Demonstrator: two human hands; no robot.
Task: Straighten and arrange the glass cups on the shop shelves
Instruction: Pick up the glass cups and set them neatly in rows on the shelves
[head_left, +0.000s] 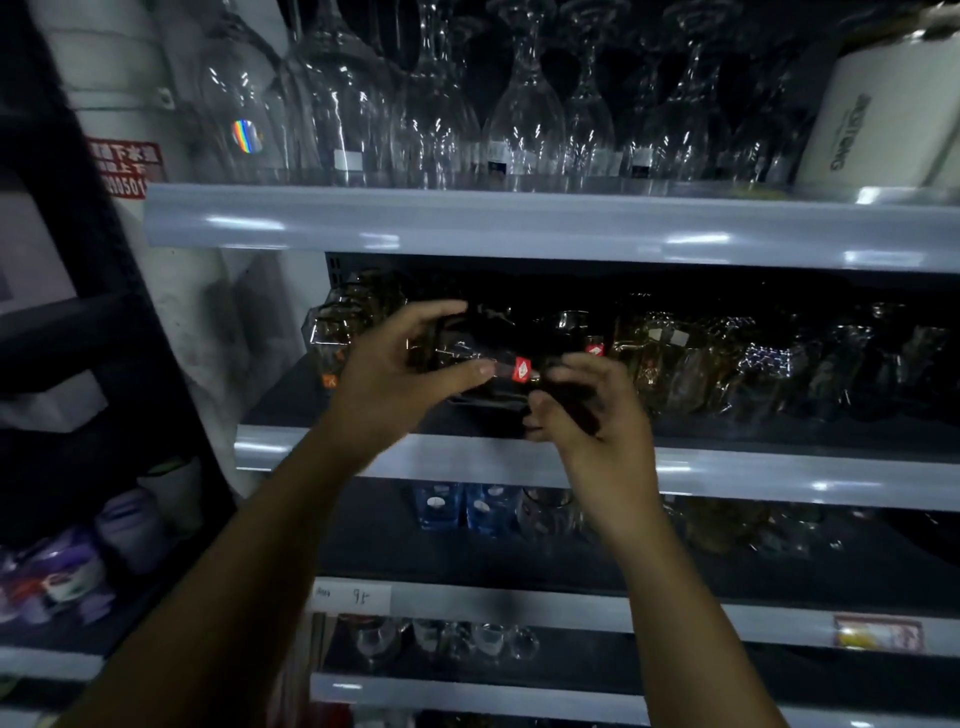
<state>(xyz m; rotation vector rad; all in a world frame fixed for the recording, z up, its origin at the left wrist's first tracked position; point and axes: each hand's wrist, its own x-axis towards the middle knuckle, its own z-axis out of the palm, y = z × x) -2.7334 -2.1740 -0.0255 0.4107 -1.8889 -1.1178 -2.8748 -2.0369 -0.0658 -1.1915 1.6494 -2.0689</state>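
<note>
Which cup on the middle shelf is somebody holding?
The dark glass cup at the front of the middle shelf: the left hand and right hand grip it from both sides. The amber cups to its right stand untouched.

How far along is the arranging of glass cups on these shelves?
Looks done: the wine glasses on the top shelf stand in a row. In hand: left hand and right hand hold a dark cup. Left: the amber cups beside it look crowded.
</note>
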